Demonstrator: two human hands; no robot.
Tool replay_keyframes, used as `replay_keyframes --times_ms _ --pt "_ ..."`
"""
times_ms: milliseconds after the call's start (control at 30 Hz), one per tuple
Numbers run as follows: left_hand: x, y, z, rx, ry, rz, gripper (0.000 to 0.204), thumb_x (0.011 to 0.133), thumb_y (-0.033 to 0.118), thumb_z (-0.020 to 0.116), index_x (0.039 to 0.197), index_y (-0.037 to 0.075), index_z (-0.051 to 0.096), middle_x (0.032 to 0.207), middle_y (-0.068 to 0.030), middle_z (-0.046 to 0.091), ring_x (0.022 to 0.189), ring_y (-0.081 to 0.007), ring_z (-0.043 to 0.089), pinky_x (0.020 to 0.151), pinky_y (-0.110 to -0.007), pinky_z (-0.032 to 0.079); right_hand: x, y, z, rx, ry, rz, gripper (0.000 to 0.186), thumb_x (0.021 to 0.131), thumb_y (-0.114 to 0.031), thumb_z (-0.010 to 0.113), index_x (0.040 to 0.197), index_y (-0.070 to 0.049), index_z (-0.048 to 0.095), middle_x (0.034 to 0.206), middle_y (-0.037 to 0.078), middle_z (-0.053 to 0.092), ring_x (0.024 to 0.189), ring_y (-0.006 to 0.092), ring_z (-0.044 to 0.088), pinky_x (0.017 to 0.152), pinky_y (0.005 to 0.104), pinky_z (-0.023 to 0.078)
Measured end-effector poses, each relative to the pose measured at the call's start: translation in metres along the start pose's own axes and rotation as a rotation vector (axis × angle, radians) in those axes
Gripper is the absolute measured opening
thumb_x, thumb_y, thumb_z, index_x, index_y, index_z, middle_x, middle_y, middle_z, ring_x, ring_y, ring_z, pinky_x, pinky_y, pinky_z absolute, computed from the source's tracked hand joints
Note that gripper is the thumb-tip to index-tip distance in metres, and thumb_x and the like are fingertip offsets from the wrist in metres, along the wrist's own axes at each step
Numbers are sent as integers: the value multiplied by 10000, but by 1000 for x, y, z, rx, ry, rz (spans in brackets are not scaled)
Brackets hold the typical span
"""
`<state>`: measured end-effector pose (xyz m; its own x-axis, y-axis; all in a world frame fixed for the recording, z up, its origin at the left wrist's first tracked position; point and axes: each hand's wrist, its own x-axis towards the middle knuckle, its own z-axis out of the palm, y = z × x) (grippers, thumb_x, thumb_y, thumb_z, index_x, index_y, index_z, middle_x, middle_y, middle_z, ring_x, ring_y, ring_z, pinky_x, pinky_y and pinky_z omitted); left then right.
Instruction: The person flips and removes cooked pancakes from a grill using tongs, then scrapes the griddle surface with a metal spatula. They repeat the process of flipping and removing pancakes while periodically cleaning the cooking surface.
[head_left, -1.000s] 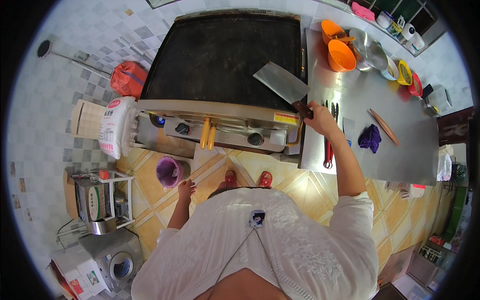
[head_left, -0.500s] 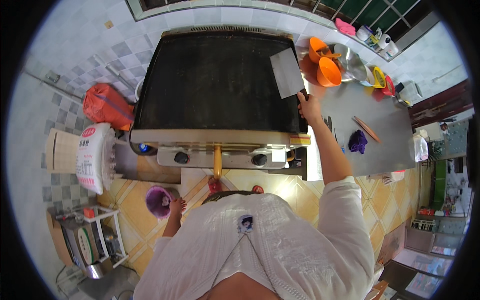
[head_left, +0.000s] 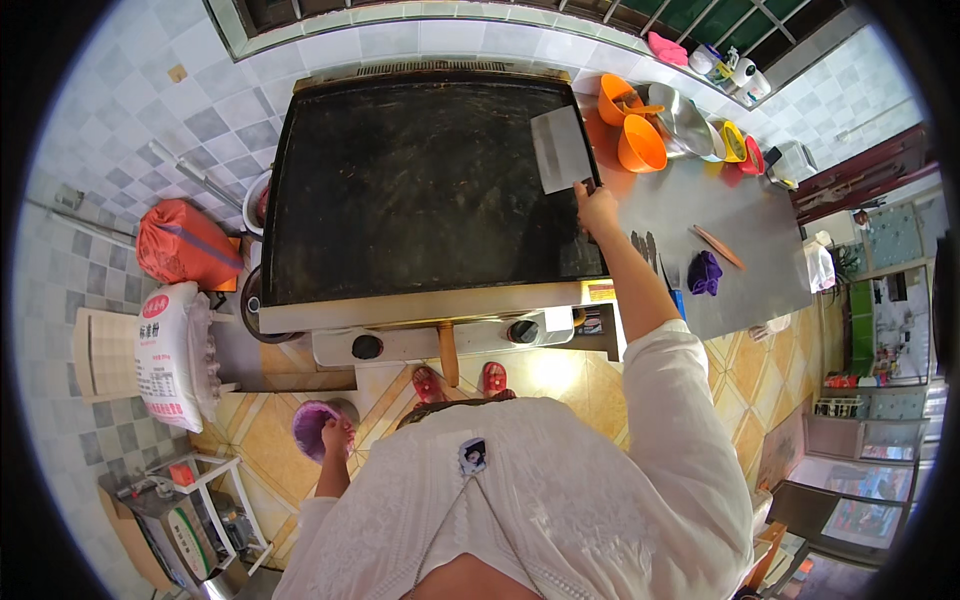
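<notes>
My right hand (head_left: 597, 207) grips the dark handle of a cleaver, its broad steel blade (head_left: 562, 148) over the back right part of the black griddle (head_left: 410, 190). My left hand (head_left: 336, 433) hangs low at the left with loosely curled fingers, nothing visible in it, over or beside a purple-lined bucket (head_left: 311, 428); whether they touch I cannot tell. Below the griddle's front rail are knobs (head_left: 524, 331) and a wooden handle (head_left: 449, 355).
The steel counter (head_left: 760, 280) holds orange bowls (head_left: 642, 147), steel bowls (head_left: 688, 120), a purple cloth (head_left: 705, 275) and a wooden rolling pin (head_left: 718, 245). A red bag (head_left: 188, 240), white flour sack (head_left: 165, 355) and metal machine (head_left: 185, 535) line the left. Red sandals (head_left: 494, 378) show below.
The cleaver has moved from the griddle's front right toward its back right, its blade turned more upright in the picture. My left hand has shifted left toward the bucket. The view has tilted.
</notes>
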<state>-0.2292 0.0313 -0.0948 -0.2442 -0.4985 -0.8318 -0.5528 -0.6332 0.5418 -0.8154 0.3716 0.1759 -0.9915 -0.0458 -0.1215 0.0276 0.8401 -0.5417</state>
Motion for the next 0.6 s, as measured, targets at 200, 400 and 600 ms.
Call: replay_keyframes --times_ms 200,400,600 --pt "-2 -17 5 11 -72 45 187 832 187 563 706 124 441 571 -11 450 396 -135 415 354 -266 285 2 -14 -9 -121 108 -147 551 856 -487 543 831 63 572 603 174 599 450 279 592 463 387 488" --pt "5 -1 28 -187 -163 72 178 834 159 559 706 98 451 574 -21 464 396 -139 423 350 -267 295 6 17 0 -187 156 -435 577 857 -499 532 868 76 569 655 217 610 515 305 623 517 409 515" --pt "-13 15 38 -61 -43 52 118 861 169 549 827 69 496 621 -31 492 438 -135 467 356 -249 332 -7 13 16 -203 -28 -320 581 849 -508 533 867 70 590 723 235 624 636 350 644 543 425 510"
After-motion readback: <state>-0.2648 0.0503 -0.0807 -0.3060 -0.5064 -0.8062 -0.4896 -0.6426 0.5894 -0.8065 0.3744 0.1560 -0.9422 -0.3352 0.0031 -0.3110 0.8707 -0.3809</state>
